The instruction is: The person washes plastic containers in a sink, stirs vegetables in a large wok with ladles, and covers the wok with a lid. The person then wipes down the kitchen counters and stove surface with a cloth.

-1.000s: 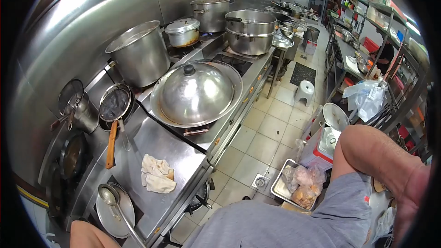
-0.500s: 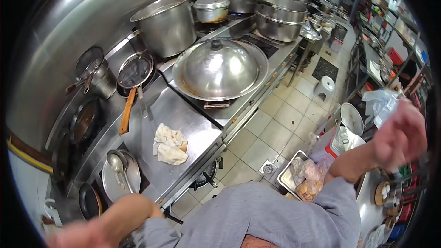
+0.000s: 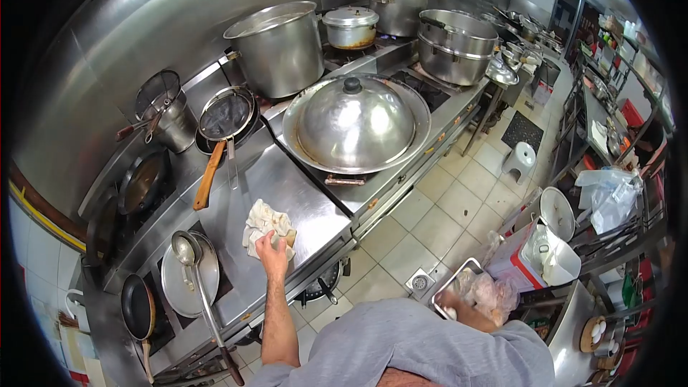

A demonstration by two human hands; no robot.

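Observation:
My left hand has its fingers on the crumpled cream cloth, bunched on the steel counter, and grips its near edge. My right hand is low on the right, over the metal tray with plastic bags of food; its fingers are blurred, and what they hold, if anything, is hidden. Beyond the cloth a large wok bears a domed lid with a black knob. Left of the cloth lies a strainer with a wooden handle.
Large pots stand along the back stove. A long ladle rests across a round plate at the lower left, beside a small pan. On the right are a white stool, a red-and-white box and a plastic bag.
My left hand has come from the lower left onto the cloth. My right hand has dropped from the raised right side to the tray of bags. The view has shifted a little.

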